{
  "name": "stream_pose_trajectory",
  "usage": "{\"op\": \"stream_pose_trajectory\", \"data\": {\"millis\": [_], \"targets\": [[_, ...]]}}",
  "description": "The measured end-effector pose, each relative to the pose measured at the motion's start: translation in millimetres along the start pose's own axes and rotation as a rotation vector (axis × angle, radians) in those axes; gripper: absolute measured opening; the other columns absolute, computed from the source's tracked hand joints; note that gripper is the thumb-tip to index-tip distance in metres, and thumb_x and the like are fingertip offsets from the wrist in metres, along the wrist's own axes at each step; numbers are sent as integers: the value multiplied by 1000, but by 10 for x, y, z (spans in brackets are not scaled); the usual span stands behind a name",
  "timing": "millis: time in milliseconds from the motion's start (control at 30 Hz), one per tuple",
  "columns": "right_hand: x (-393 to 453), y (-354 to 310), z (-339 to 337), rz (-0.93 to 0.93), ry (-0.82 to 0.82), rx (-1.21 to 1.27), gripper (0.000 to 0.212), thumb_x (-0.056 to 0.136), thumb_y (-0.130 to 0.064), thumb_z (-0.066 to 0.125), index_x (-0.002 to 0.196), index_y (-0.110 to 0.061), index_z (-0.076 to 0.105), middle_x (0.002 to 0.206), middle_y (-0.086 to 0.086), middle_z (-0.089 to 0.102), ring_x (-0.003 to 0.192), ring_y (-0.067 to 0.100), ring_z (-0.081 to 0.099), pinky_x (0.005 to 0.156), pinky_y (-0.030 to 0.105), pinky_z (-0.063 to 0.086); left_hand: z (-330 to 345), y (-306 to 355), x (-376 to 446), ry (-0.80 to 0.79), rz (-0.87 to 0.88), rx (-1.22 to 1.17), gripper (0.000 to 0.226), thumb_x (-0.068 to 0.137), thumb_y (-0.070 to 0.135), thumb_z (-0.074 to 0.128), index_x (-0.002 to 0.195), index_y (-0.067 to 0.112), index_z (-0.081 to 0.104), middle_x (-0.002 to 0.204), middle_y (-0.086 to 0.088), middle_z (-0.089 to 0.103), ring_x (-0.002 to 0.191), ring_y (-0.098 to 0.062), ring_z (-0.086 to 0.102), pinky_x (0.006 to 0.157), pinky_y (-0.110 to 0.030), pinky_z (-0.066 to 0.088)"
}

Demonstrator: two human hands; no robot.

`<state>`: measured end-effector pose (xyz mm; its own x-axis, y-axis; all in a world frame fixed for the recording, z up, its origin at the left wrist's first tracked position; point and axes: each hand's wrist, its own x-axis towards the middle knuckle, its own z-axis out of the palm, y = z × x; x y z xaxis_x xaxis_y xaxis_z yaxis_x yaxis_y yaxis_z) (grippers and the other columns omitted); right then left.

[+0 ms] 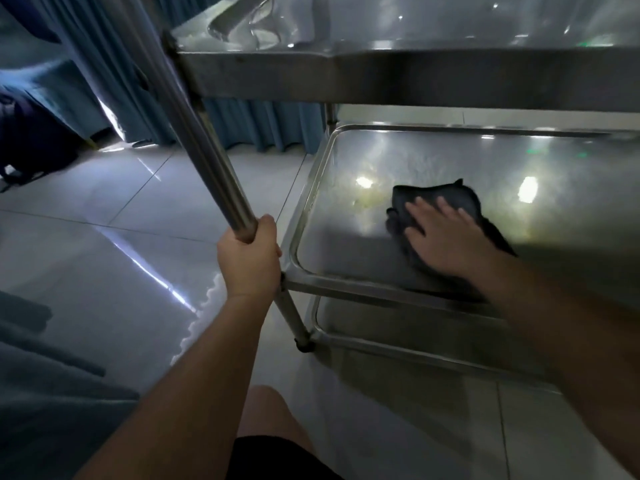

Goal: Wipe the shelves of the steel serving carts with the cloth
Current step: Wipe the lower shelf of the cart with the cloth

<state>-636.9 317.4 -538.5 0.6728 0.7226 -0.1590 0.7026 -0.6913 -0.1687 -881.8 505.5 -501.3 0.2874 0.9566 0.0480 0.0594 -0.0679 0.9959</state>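
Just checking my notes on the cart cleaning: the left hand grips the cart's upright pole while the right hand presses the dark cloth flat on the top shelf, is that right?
Not quite. In the head view the right hand presses the dark cloth flat on the middle shelf, beneath the top shelf, not on it. The rest holds: the left hand grips the cart's upright pole.

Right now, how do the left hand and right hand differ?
The left hand is curled round the cart's steel post; the right hand lies flat, fingers straight. The left hand holds bare metal outside the shelves; the right hand presses the dark cloth onto the middle shelf. The left hand sits at the cart's corner; the right hand reaches in under the top shelf. Both are bare and touch the same cart.
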Motion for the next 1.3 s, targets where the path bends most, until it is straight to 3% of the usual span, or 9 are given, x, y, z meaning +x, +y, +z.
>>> {"op": "stream_pose_trajectory", "data": {"millis": [200, 333, 467, 567, 667, 767, 933, 1133, 1300], "targets": [[567, -753, -25, 25, 18, 59, 68, 103, -52, 19, 165, -28, 8, 173, -9, 3, 159, 26, -1, 127, 53, 0, 47, -99, 48, 47, 30, -4, 32, 81, 49, 62, 75, 18, 56, 59, 0, 51, 50, -12, 53, 45, -22, 47], [188, -1454, 147, -382, -24, 61, 65, 103, -52, 24, 164, -34, 10, 172, -14, 7, 159, 17, -2, 127, 46, -3, 40, -104, 57, 45, 62, -4, 27, 83, 42, 61, 69, 21, 52, 58, -1, 51, 48, -13, 52, 43, -24, 45], [72, -1072, 15, -640, -81, 78, 66, 96, -59, 33, 159, -41, 29, 167, -21, 21, 156, 6, 11, 127, 35, 5, 57, -111, 44, 52, 99, -11, 26, 84, 38, 62, 62, 26, 53, 56, -3, 49, 48, -16, 51, 44, -28, 46], [573, -617, -116, -377, 50, 39, 71, 97, -56, 46, 160, -27, 34, 169, -1, 26, 156, 21, 21, 128, 39, 14, 48, -115, 51, 55, 123, 8, 27, 84, 39, 62, 63, 24, 55, 58, -8, 48, 50, -19, 53, 47, -30, 49], [1203, -357, -233, 21, 54, 19, 76, 99, -58, 33, 164, -21, 19, 173, 4, 9, 159, 26, 9, 128, 44, 8, 54, -120, 51, 50, 106, 15, 25, 83, 44, 60, 63, 30, 59, 59, -4, 49, 52, -17, 55, 50, -30, 53], [1566, -528, -268, 66, 5, 35, 74, 99, -53, 24, 165, -23, 14, 173, -1, 5, 159, 24, 4, 128, 47, 4, 69, -114, 64, 62, 105, -7, 25, 81, 44, 60, 59, 32, 58, 58, -2, 47, 51, -18, 53, 49, -30, 49], [1253, -1144, -213, -350, -7, 8, 66, 104, -48, 41, 164, -26, 23, 172, -3, 17, 158, 21, 13, 127, 39, 10, 67, -116, 58, 52, 148, -34, 27, 84, 34, 61, 61, 26, 52, 55, -1, 44, 48, -18, 49, 46, -29, 46], [429, -775, -231, -849, -212, 4, 62, 101, -59, 38, 160, -41, 27, 164, -29, 15, 154, -6, 1, 123, 20, -6, 86, -122, 52, 43, 196, -94, 32, 84, 26, 61, 56, 29, 48, 52, 0, 40, 43, -16, 44, 43, -26, 40], [1212, -751, -290, -380, -2, 34, 64, 104, -45, 48, 162, -26, 29, 169, -3, 25, 157, 20, 19, 128, 37, 12, 68, -121, 68, 42, 196, -80, 29, 83, 28, 61, 56, 27, 50, 51, 0, 42, 44, -18, 46, 44, -29, 43]]}}
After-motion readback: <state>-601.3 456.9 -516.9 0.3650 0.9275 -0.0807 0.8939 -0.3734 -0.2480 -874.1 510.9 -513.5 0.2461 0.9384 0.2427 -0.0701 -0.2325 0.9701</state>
